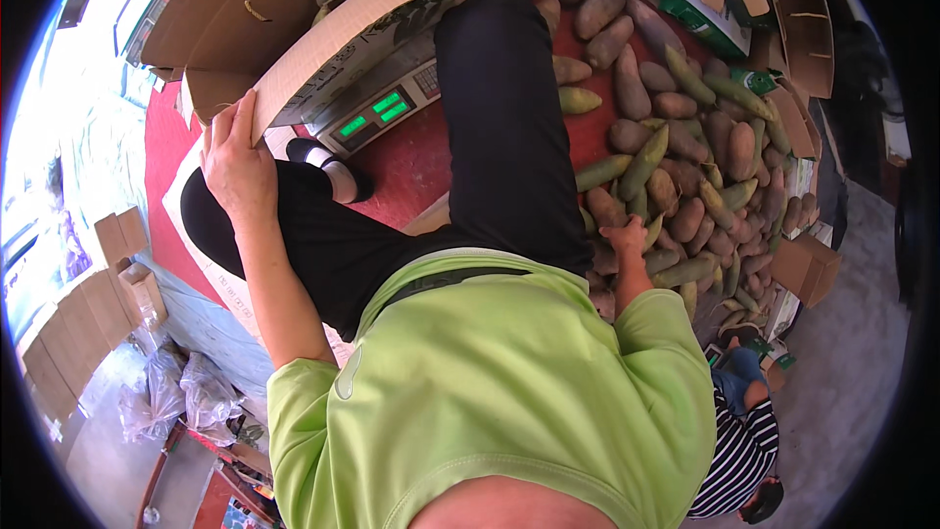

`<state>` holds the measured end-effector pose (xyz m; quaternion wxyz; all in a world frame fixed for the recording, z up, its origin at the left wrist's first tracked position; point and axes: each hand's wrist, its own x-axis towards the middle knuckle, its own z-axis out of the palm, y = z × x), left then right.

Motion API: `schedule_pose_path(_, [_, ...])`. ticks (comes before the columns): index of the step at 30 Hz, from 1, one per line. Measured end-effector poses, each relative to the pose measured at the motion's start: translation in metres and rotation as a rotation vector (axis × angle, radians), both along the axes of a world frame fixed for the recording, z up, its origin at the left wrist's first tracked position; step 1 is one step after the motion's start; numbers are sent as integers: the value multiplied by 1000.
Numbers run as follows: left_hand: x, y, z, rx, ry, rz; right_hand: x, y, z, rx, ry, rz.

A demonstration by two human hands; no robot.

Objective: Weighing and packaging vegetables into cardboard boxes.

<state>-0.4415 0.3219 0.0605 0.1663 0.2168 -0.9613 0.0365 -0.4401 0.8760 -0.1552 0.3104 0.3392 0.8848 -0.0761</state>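
My left hand [238, 162] grips the edge of a raised cardboard flap, thumb and fingers on either side of it. The flap belongs to a large open cardboard box [220, 20] at the upper left, which has some roots inside. Under the flap sits a digital scale [377, 116] with lit green displays. On my right, my right hand [624, 235] reaches down into a heap of reddish-brown roots [687, 219] and long green radishes [643, 162]. Its thumb and fingers look apart, touching or close to a reddish-brown root [605, 207]; no held root shows.
A red ground sheet [401, 171] lies under the scale and heap. Green and brown cartons [710, 15] stand behind the heap, another carton [805, 269] at its right. A person in a striped top [739, 451] is at the lower right. Plastic bags [181, 392] lie at lower left.
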Motion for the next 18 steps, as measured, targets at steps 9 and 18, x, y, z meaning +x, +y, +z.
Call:
schedule_pose_path(9, [-1, 0, 0, 25, 16, -7, 6, -3, -7, 13, 103, 57])
schedule_pose_path(18, [0, 0, 4, 23, -13, -9, -30, 8, 23, -113, 264, 238])
